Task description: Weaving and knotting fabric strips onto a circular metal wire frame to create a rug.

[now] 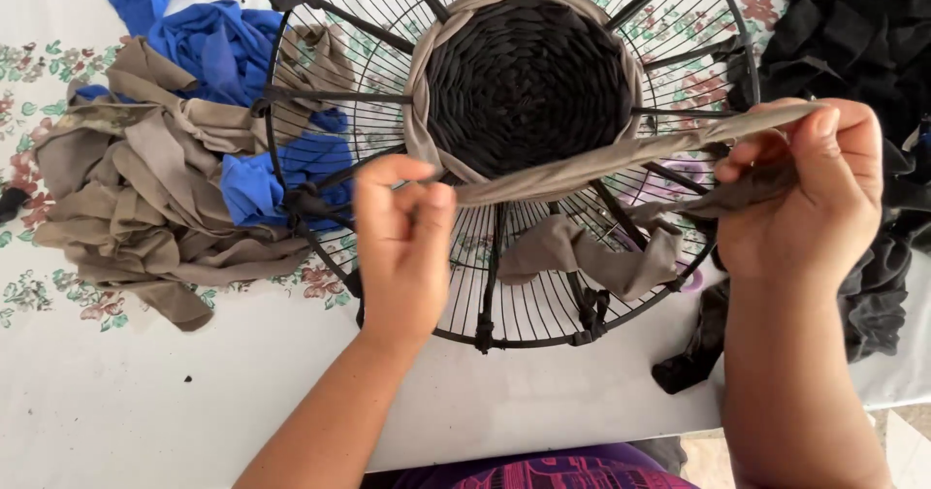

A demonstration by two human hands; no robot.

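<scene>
My left hand and right hand are bare, without gloves, rings or a watch. Both forearms are uncovered as far as the lower edge of view; no sleeve shows. Below, between them, my purple garment with pink line patterning is visible.

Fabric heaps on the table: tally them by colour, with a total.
Taupe heap: 1
Blue heap: 1
Black heap: 1
Total: 3
Both hands, left and right, pinch a taupe strip across the wire fan guard.
</scene>
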